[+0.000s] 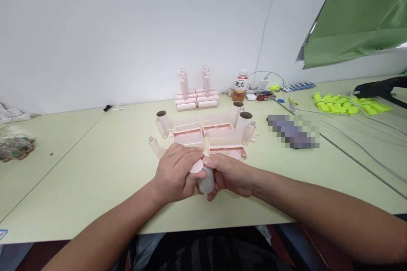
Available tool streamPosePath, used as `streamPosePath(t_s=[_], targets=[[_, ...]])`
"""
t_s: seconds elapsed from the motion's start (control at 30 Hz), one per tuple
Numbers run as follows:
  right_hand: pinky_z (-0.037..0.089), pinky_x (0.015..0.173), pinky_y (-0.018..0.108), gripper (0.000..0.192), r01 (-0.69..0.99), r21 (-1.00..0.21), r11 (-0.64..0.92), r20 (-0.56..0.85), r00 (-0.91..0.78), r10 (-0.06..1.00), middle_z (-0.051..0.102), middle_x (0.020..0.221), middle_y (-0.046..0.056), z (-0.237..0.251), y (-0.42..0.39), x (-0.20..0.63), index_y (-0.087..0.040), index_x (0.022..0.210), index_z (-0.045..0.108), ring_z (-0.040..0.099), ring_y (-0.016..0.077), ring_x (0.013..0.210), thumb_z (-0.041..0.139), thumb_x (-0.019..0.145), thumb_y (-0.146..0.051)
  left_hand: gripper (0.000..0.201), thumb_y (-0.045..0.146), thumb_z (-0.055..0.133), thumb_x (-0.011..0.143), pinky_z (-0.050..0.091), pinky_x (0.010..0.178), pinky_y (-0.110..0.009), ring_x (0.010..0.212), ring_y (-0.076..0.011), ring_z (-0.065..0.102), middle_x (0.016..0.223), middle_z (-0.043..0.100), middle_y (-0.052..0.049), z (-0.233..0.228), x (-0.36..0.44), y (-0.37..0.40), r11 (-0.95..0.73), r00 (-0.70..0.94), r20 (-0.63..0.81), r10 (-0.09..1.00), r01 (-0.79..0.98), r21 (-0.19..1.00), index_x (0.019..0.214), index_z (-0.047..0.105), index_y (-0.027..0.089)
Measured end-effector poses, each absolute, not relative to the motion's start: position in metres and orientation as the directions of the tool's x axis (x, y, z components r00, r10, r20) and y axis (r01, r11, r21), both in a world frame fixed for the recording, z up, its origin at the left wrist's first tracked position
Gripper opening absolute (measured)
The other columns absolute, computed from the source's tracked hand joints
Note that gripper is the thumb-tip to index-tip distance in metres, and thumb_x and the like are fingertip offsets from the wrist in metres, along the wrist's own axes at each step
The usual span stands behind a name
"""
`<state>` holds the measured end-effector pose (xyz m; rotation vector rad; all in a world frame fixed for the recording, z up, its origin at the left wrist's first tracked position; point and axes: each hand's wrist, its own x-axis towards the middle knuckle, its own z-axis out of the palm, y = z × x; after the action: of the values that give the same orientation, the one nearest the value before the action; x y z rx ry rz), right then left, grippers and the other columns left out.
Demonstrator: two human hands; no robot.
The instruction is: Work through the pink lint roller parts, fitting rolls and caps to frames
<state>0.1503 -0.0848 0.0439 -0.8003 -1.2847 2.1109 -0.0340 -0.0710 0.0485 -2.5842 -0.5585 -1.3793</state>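
Observation:
Close to the table's front edge, both hands meet around a white paper roll (207,182). My right hand (233,173) is closed on the roll, its thumb at the top end and its fingers along the side. My left hand (178,173) grips a round pink cap (196,166) against the roll's upper end. Whether the cap is fitted on or only touches is hidden by the fingers. Just beyond lie open pink cases (227,150), clear pink covers (224,136), pale handles (248,133) and upright rolls with brown cores (245,120).
Assembled pink rollers with raised handles (196,101) stand by the wall. To their right are a drink bottle (241,87), white cables (337,112), a blurred-out flat object (292,131), yellow pieces (337,103) and a black tool (378,89). A plastic-wrapped bundle (15,147) lies far left.

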Motion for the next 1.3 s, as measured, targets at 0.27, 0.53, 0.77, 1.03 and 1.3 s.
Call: streamPosePath(t_s=[0.27,0.53,0.77,1.03,1.3], targets=[[0.055,0.058,0.027,0.058,-0.143,-0.953,-0.268,-0.116,-0.644,0.756,0.059,0.079,0.005,0.034,-0.082,0.151,-0.014,0.091,0.065,0.057,0.0160,0.072,0.062,0.077,-0.070,0.030,0.036,0.059,0.091,0.056,0.078,-0.035,0.094,-0.0218,0.068,0.102,0.071,-0.012,0.053,-0.040,-0.061,-0.947,0.539,0.781,0.316,0.237,0.219,0.115,0.062,0.018],[0.046,0.042,0.024,0.068,-0.041,-0.981,-0.189,-0.136,-0.553,0.822,0.061,0.070,0.005,0.024,-0.080,0.147,-0.015,0.099,0.060,0.059,0.0162,0.057,0.040,0.085,-0.079,0.039,0.045,0.066,0.084,0.054,0.077,-0.034,0.087,-0.0219,0.067,0.100,0.072,-0.010,0.047,-0.043,-0.050,-0.708,0.450,0.560,0.696,0.297,0.641,0.110,0.067,0.017],[0.043,0.049,0.021,0.044,0.042,-0.999,-0.033,-0.051,-0.587,0.808,0.055,0.074,-0.001,0.029,-0.083,0.148,-0.018,0.103,0.056,0.053,0.0110,0.059,0.071,0.080,-0.052,0.049,0.060,0.063,0.081,0.053,0.067,-0.031,0.078,-0.0208,0.066,0.093,0.072,-0.009,0.049,-0.042,-0.052,-0.536,0.429,0.411,0.804,0.223,0.814,0.102,0.069,0.016],[0.044,0.049,0.022,0.043,0.096,-0.995,-0.003,-0.058,-0.567,0.822,0.055,0.077,-0.001,0.028,-0.083,0.148,-0.018,0.100,0.055,0.054,0.0115,0.060,0.073,0.079,-0.051,0.053,0.064,0.046,0.089,0.050,0.056,-0.029,0.068,-0.0186,0.063,0.082,0.068,-0.008,0.045,-0.042,-0.052,-0.452,0.423,0.354,0.834,0.158,0.878,0.096,0.066,0.016],[0.045,0.047,0.021,0.042,0.105,-0.994,-0.033,-0.086,-0.565,0.821,0.055,0.079,0.000,0.029,-0.084,0.147,-0.018,0.101,0.054,0.055,0.0114,0.061,0.072,0.080,-0.050,0.053,0.061,0.043,0.092,0.048,0.052,-0.026,0.060,-0.0155,0.060,0.074,0.066,-0.006,0.041,-0.040,-0.052,-0.477,0.395,0.390,0.832,0.149,0.866,0.094,0.067,0.014]])
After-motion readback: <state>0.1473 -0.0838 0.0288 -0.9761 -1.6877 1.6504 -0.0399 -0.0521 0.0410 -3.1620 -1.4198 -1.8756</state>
